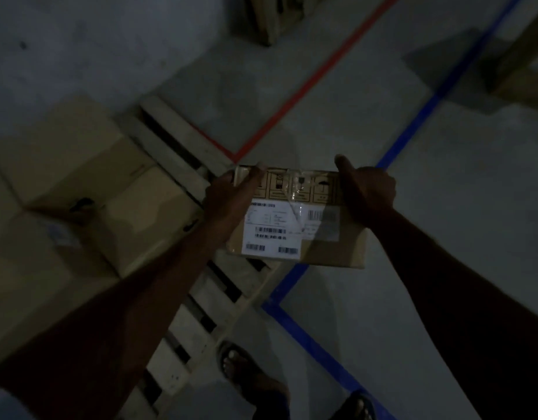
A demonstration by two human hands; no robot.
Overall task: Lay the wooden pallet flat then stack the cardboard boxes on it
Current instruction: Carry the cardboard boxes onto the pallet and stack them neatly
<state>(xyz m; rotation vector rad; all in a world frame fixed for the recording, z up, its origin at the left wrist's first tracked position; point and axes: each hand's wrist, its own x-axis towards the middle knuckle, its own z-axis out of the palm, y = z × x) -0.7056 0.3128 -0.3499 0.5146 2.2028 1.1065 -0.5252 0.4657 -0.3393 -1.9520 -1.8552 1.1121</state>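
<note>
Pallet (183,325) is already flat on the floor, slats up, and several large cardboard boxes (89,189) sit on its left part, packed edge to edge, probably to keep the load square and leave the near-right slats free for more. The small labelled carton (295,225) is carried in the air above the pallet's right edge, over the blue floor tape (413,122), label side up, level. Held by its two short ends, likely so it can be lowered flat without tipping. Left hand (231,192) is closed around the left end, fingers wrapped over the far top corner. Right hand (367,189) clamps the right end, thumb stretched along the far top edge; its other fingers are hidden behind the carton, so how far they curl can't be told. Both are gripping, neither open. A sandalled foot (240,368) stands just beside the pallet's near edge. Red tape (307,86) runs past the pallet's far corner. Frame is dim and somewhat blurred. Judgement: mid-stacking, this carton still to be set down.
</note>
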